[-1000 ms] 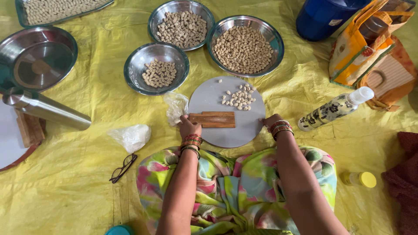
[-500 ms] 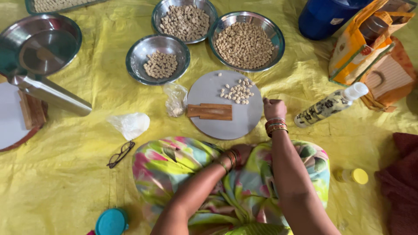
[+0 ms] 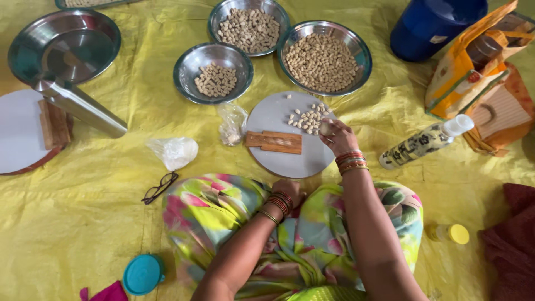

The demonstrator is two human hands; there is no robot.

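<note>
With our right hand (image 3: 334, 134) pinching one nut (image 3: 324, 128) over the round board (image 3: 278, 159)'s far edge and left hand (image 3: 290, 192) loosely curled, empty, in our lap, that nut could easily slip and roll off onto the yellow sheet (image 3: 83, 234).

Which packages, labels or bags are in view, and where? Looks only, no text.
Patterned bottle: lying right of the round board, white cap, dark-and-pale print.
Orange-yellow bag: upper right, printed panels.
Blue drum: top right, small pale label.
Clear plastic bags: left of the board, crumpled.
Small yellow-capped bottle: lower right.

Home floor workspace: yellow sheet (image 3: 83, 234), steel bowls (image 3: 213, 72)
</note>
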